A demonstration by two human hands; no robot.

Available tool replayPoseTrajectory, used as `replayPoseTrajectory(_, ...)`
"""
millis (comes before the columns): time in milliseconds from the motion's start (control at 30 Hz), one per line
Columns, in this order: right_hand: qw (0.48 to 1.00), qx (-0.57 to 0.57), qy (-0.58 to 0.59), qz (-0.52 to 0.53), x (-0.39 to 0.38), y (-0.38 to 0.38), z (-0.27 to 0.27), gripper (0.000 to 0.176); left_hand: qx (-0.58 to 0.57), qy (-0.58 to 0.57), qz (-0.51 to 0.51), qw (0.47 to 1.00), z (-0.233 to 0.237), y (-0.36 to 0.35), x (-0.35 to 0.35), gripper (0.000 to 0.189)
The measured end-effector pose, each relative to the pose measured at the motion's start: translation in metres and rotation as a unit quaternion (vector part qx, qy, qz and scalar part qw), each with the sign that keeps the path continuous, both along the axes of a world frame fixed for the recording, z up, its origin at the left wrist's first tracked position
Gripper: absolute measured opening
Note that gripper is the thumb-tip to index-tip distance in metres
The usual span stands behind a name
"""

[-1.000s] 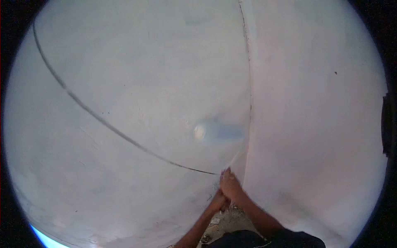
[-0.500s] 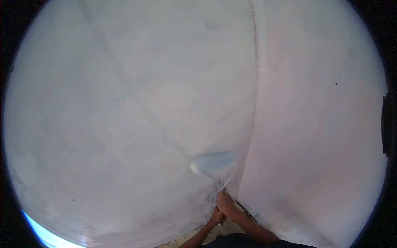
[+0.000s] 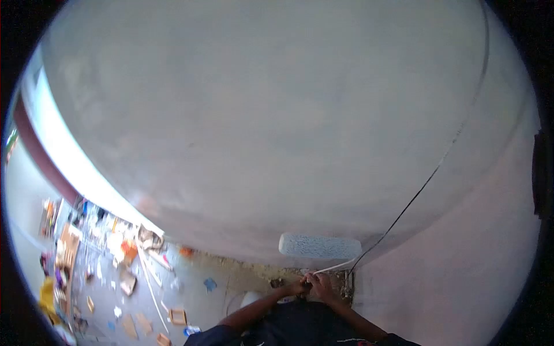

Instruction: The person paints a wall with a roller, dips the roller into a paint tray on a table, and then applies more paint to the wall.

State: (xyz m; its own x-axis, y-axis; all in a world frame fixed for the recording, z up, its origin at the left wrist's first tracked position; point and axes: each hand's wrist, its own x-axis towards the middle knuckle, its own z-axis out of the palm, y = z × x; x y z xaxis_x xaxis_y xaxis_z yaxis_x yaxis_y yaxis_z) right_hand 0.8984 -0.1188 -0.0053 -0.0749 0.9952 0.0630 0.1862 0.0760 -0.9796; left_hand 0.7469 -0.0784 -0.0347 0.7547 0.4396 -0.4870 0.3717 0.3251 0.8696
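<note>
A paint roller (image 3: pixel 320 247) with a fluffy, pale blue-white sleeve lies crosswise in front of the white wall (image 3: pixel 277 132), low in the view. From its right end a thin wire frame (image 3: pixel 336 266) bends back to my hands. My right hand (image 3: pixel 319 284) is closed around the handle near the wire. Just left of it, my left hand (image 3: pixel 296 288) also wraps the handle, which the fingers mostly hide. Both forearms reach up from the bottom edge, in front of my dark shirt.
A dark cable (image 3: pixel 414 198) runs down the wall to the corner at right, where a pinkish wall (image 3: pixel 444 277) begins. On the floor (image 3: pixel 202 305) at lower left lie scraps, a wooden frame (image 3: pixel 178 316) and a long thin stick (image 3: pixel 149 282). A bright opening lies beyond the wall's left edge.
My view has swung, bringing the littered floor and the bright opening in at left. The roller, blurred and slanted before, now appears sharper, more level and lower.
</note>
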Motion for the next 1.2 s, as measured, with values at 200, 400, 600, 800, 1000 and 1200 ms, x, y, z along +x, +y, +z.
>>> replayPoseTrajectory(200,0.983,-0.015,-0.112,0.145,-0.099,0.037,-0.012,0.024,0.132,-0.092,0.049,0.986,-0.098,0.013,-0.097,0.014)
replayPoseTrajectory(400,0.984,0.022,-0.1,0.143,-0.191,0.075,-0.015,0.021,0.086,-0.1,0.073,0.989,-0.101,0.037,-0.181,0.013)
replayPoseTrajectory(600,0.987,-0.015,-0.074,0.144,-0.305,0.103,-0.02,0.014,0.052,-0.058,0.096,0.992,-0.062,0.062,-0.304,0.021)
replayPoseTrajectory(800,0.992,-0.042,0.016,0.117,-0.404,0.131,-0.035,0.019,0.012,-0.045,0.183,0.982,-0.065,0.074,-0.391,0.032)
replayPoseTrajectory(1000,0.994,0.026,-0.051,0.088,-0.428,0.129,0.008,0.019,0.04,-0.038,0.166,0.985,-0.02,0.075,-0.415,0.023)
replayPoseTrajectory(1200,0.995,0.047,-0.047,0.074,-0.408,0.128,0.016,0.02,0.065,-0.021,0.172,0.983,0.002,0.094,-0.397,0.025)
